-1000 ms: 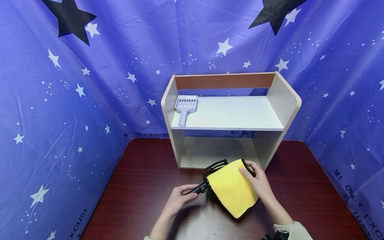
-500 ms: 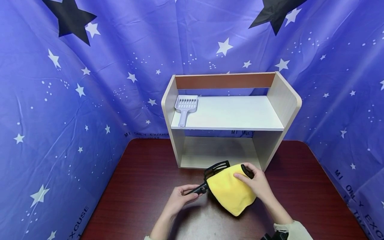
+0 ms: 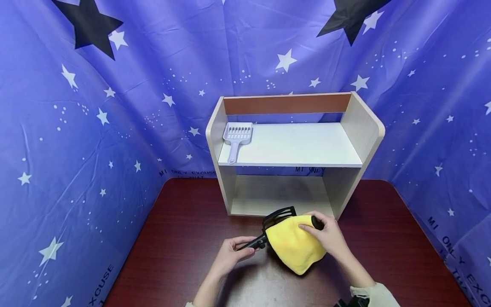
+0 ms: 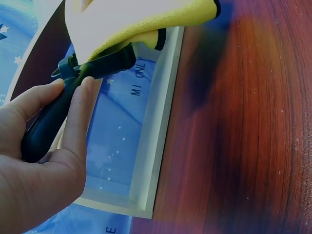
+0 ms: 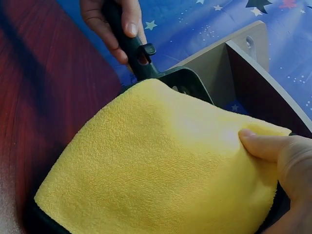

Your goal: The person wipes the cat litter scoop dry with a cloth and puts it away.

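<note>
A black slotted litter scoop (image 3: 273,219) is held over the near part of the table, its handle gripped by my left hand (image 3: 229,254). The left wrist view shows thumb and fingers pinching the handle (image 4: 51,117), below a small hook. Over most of the scoop's head lies a yellow plush cloth (image 3: 294,244) with a dark edge. My right hand (image 3: 330,237) pinches that cloth at its far right side, thumb on top; its other fingers are mostly hidden behind it. One side of the scoop's head shows past the cloth in the right wrist view.
Just beyond the hands stands a two-level wooden shelf (image 3: 347,192). A pale lavender litter scoop (image 3: 238,135) lies at the left of its upper board (image 3: 299,145). The dark red table (image 3: 184,213) is backed by a blue star-patterned curtain (image 3: 153,106).
My right hand has shifted slightly down and left, bending the cloth's far right side around the scoop's head. The left hand and handle have barely moved.
</note>
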A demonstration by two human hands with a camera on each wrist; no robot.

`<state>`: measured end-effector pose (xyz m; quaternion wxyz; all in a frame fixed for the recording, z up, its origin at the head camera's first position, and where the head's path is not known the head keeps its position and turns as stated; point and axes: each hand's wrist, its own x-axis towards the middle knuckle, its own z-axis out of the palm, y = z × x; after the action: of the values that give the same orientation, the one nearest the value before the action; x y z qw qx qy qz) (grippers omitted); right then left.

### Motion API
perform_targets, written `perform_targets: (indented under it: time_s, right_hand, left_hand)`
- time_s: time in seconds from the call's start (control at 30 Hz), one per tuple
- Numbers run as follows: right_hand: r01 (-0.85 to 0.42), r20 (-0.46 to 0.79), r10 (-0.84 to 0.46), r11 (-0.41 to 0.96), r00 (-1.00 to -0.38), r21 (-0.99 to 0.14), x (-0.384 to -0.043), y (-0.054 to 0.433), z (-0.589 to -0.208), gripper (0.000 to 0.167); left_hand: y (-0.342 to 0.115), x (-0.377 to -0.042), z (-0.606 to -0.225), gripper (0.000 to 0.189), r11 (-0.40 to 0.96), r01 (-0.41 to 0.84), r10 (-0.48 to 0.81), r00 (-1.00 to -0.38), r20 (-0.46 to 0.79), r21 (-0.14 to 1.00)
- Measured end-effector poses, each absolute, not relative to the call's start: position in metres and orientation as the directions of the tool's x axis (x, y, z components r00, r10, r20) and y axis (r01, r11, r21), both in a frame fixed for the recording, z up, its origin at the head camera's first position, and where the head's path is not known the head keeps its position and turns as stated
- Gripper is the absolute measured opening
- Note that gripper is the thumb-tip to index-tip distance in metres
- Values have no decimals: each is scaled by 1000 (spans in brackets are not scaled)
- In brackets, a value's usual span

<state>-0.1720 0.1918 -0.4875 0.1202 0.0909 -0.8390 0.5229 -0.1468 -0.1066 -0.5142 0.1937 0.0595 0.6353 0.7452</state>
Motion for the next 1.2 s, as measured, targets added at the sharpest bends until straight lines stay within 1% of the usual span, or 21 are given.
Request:
perform_targets:
  time_s: [0.13,0.27,0.37,0.5,0.6,0.8,0.9,1.1,1.2]
  right_hand:
    - [-345,348,-58,365,-936,-865,-172,194,-487,21]
    - [-396,392,-77,290,-917,-871,-172,195,-484,21]
    - [-389,399,-25,281,-917,-877,-173,192,-482,21]
    - [-345,395,84,344,-915,-873,-174,185,-482,23]
    - [-310,391,140,399,-910,-863,-175,181,-484,26]
    - [-299,404,170,434,-899,-850,-173,172,-486,29]
    - [-327,461,184,485,-868,-811,-172,169,-487,29]
    - [-370,609,197,640,-768,-673,-173,167,-491,34]
    - [-369,644,198,682,-739,-632,-174,168,-493,35]
  left_hand:
    - [-106,-147,-514,43,-110,-197,350,-925,-147,974]
    - [-106,-147,-514,43,-88,-151,347,-931,-111,985]
    - [-105,-146,-512,42,-68,-121,353,-931,-89,990]
    - [-103,-145,-510,41,-56,-101,359,-931,-74,993]
    - [-100,-144,-510,40,-62,-82,358,-932,-55,995]
    - [-94,-142,-509,40,-80,-48,371,-929,-15,996]
    - [-90,-141,-508,40,-81,-45,370,-929,-12,996]
    - [-84,-138,-506,38,-33,-56,349,-936,-41,998]
    - [-83,-137,-506,36,-14,-55,333,-942,-47,998]
